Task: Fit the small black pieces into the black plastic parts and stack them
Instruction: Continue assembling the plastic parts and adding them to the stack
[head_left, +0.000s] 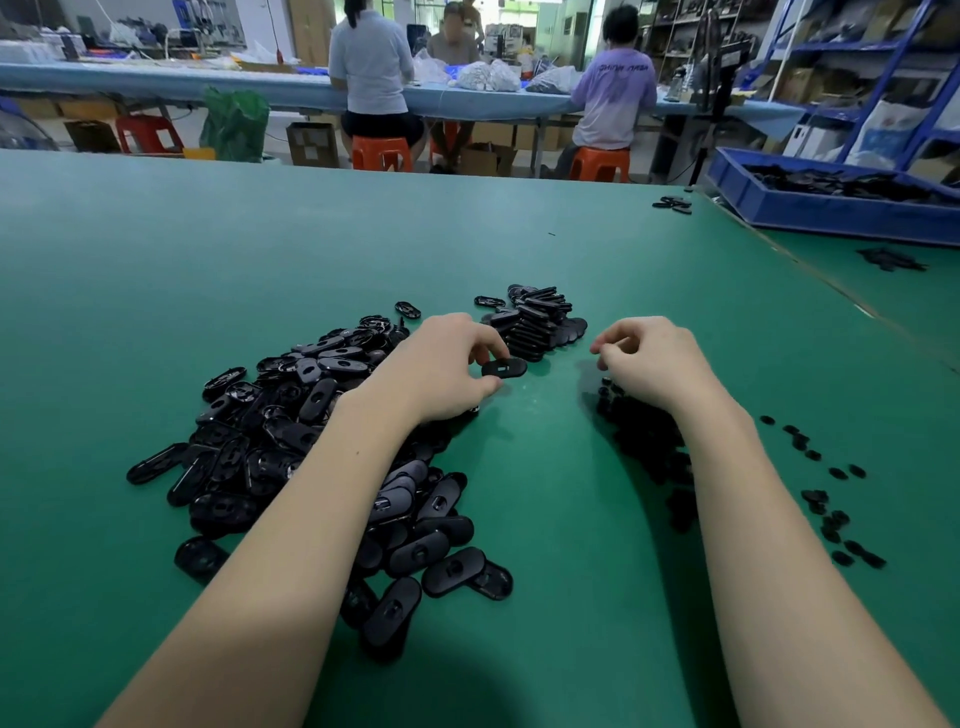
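Observation:
My left hand (447, 364) pinches one oval black plastic part (504, 367) just above the green table (519, 545). My right hand (649, 358) hovers to its right with fingers curled; whether a small piece sits in its fingertips I cannot tell. A loose heap of oval black parts (291, 441) spreads under and left of my left forearm. A stack of black parts (535, 325) leans just beyond my hands. Small black pieces (644, 447) lie in a pile under my right wrist, with more scattered small pieces (831, 514) to the right.
A blue bin (831, 208) holding black parts stands at the far right. A few black parts (672, 203) lie near the table's far edge. Beyond the table, three people sit on orange stools (382, 153) at another bench.

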